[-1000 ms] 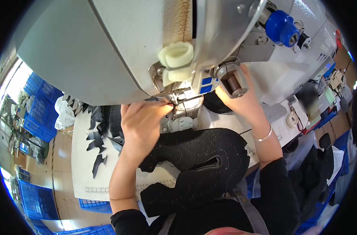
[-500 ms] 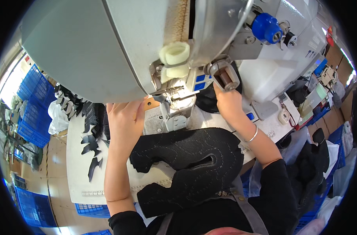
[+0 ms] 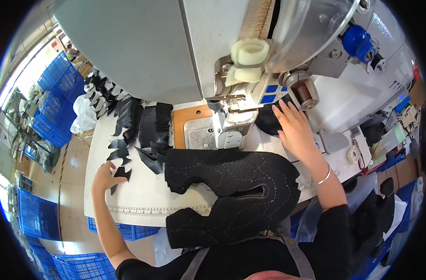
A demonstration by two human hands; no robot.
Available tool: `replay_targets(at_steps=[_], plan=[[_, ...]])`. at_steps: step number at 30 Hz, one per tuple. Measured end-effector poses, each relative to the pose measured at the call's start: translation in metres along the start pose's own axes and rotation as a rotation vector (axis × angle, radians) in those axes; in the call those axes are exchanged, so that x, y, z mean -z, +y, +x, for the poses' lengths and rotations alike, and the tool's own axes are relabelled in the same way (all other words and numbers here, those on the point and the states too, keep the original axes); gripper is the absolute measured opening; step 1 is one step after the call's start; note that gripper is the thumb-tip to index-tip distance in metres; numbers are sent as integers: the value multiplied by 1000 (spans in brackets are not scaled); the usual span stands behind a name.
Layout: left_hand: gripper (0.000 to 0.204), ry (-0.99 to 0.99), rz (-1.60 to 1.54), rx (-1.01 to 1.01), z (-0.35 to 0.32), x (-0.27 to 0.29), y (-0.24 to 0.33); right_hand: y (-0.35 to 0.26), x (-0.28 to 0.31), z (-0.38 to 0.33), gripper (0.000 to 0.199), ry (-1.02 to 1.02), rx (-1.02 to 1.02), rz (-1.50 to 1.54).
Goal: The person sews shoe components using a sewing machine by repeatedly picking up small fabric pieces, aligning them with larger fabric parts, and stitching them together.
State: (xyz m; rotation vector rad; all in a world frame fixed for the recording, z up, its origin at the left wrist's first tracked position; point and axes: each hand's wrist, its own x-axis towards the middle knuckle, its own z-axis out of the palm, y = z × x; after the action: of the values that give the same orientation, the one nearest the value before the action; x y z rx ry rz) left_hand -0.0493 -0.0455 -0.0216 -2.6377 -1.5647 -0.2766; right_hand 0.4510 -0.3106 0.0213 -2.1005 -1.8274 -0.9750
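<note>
My left hand [image 3: 104,178] is at the left side of the white table, thumb and fingers closed on a small, pointed black leather piece [image 3: 122,174], the nearest of a row. My right hand [image 3: 297,133] lies open with fingers stretched out beside the sewing machine [image 3: 236,121]. Its fingertips reach a black sheet-like piece [image 3: 268,120], partly hidden under the machine head. In front of me a large U-shaped black padded piece [image 3: 273,172] with pale stitched lines lies across the table, its near side against my body.
Stacks of cut black pieces [image 3: 155,125] stand left of the machine's orange plate [image 3: 180,133]. A ruler strip [image 3: 152,209] runs along the white table's near edge. Blue crates [image 3: 38,212] stand at the left, and a brown thread spool [image 3: 304,93] hangs by the machine.
My left hand has left the machine and moved left and nearer, onto a small black leather piece. My right hand has opened out beside the machine. The view has shifted.
</note>
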Motion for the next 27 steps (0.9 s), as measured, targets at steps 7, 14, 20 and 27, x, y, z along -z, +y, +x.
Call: replay_targets(at_steps=[7,14,20,27], plan=[[27,-168,-484,274,-16,-3,16,10,-10,-9,31,-244,-151,312],[36,82,-1381,71,-26,51,24,-20,50,-28,81,-539,96,671],[13,66,-1338,-401,-13,72,138,-34,67,-36,74,-556,-1,527],[10,-495,-1258,-416,-8,92,238,-36,80,-26,38,-519,-206,744]])
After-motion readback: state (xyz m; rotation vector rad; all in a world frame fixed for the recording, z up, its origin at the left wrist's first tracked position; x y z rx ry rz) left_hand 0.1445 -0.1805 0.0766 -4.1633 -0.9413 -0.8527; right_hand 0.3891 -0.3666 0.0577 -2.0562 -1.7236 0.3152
